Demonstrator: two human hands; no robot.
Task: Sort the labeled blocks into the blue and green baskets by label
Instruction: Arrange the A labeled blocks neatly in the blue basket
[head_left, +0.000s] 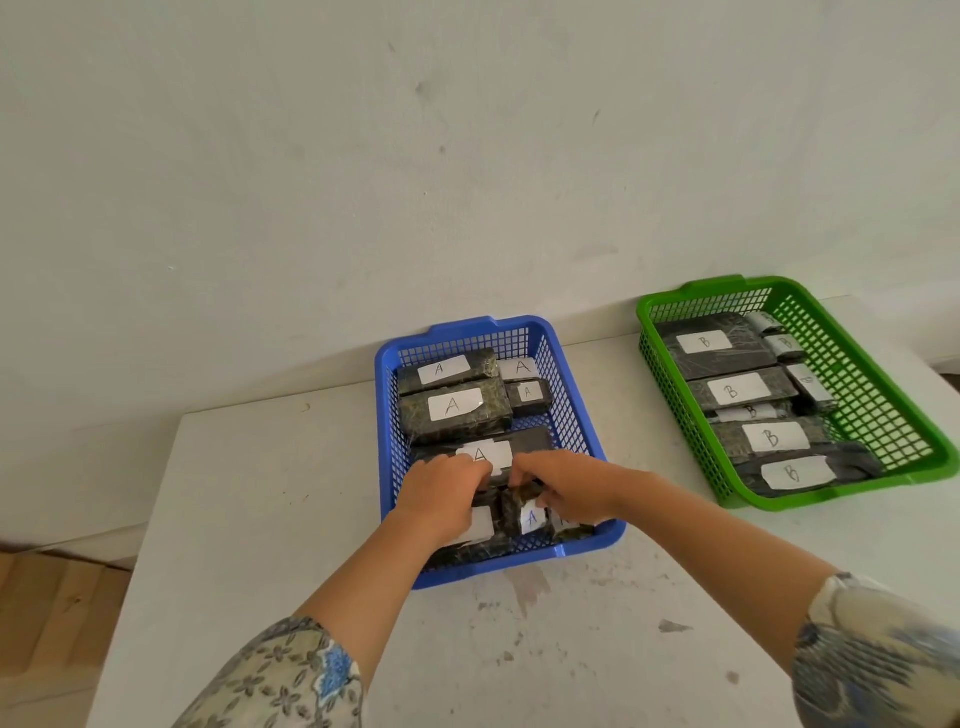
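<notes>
The blue basket (385, 415) stands at the table's middle and holds several dark wrapped blocks with white "A" labels, such as a large one (454, 408). Both my hands are inside its near half. My left hand (441, 493) and my right hand (566, 488) close together on a dark "A" block (524, 447) lying across the basket, fingers over its near edge. A small block with a blue "A" (527, 517) lies beneath my right hand. The green basket (878, 395) at the right holds several blocks labeled "B", among them one (737, 389).
The white table (260, 493) stands against a pale wall, with stains near its front. Its left edge drops to a wooden floor (57, 603). My patterned sleeves show at the bottom corners.
</notes>
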